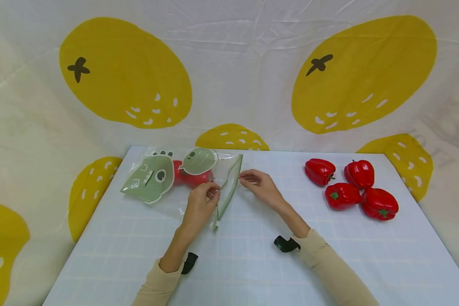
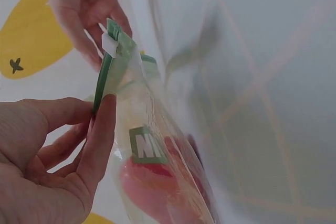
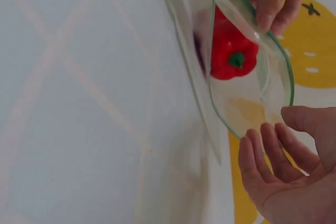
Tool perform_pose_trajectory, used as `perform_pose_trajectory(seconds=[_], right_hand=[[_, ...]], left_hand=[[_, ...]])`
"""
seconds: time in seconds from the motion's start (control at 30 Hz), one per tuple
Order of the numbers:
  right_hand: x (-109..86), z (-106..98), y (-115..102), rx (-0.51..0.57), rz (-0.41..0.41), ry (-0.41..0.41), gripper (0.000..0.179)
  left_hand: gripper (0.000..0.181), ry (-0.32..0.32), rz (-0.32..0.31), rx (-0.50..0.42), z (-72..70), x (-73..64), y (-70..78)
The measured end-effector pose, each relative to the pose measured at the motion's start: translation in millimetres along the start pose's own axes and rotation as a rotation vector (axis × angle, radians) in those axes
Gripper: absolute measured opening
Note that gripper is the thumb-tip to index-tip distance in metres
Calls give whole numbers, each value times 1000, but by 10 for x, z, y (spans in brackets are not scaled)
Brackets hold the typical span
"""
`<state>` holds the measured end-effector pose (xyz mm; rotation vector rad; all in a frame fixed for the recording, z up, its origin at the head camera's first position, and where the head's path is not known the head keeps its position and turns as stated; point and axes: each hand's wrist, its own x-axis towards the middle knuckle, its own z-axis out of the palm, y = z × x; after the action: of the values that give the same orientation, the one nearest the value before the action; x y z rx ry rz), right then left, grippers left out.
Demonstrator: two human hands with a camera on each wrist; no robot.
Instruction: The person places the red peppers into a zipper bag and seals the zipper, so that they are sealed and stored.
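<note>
A clear slider zip bag [image 1: 229,187] with a green cartoon print lies on the table, its mouth toward the right. Red bell pepper [image 3: 233,51] shows inside it; the print partly hides the contents. My left hand [image 1: 202,205] pinches the green-edged rim between thumb and fingers, clearest in the left wrist view. The bag's white slider [image 2: 109,44] sits at one end of the zip. My right hand [image 1: 262,187] is at the rim's right side, thumb and fingers apart and fingertips against or very near the edge. The mouth gapes in the right wrist view.
Several loose red bell peppers [image 1: 361,174] form a cluster on the right of the white checked table [image 1: 252,272]. A white cloth with yellow fruit shapes [image 1: 126,72] hangs behind and beside it. Black wrist cameras [image 1: 287,244] sit at the sleeves.
</note>
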<state>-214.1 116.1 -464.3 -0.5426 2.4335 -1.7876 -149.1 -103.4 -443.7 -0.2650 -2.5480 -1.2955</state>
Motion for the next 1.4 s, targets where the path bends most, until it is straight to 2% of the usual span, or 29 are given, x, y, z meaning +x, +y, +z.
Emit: perform_pose_trajectory(seconds=[0.23, 0.53, 0.93, 1.4], right_hand=[[-74, -196, -10, -1, 31, 21, 33], [-186, -448, -22, -29, 68, 50, 36], [-374, -767, -53, -80, 128, 134, 42], [-626, -1077, -122, -169, 102, 203, 47]], left_hand=[[12, -34, -72, -16, 4, -9, -6], [11, -54, -105, -52, 45, -25, -39], [10, -43, -92, -54, 43, -37, -41], [11, -32, -73, -59, 51, -48, -67]])
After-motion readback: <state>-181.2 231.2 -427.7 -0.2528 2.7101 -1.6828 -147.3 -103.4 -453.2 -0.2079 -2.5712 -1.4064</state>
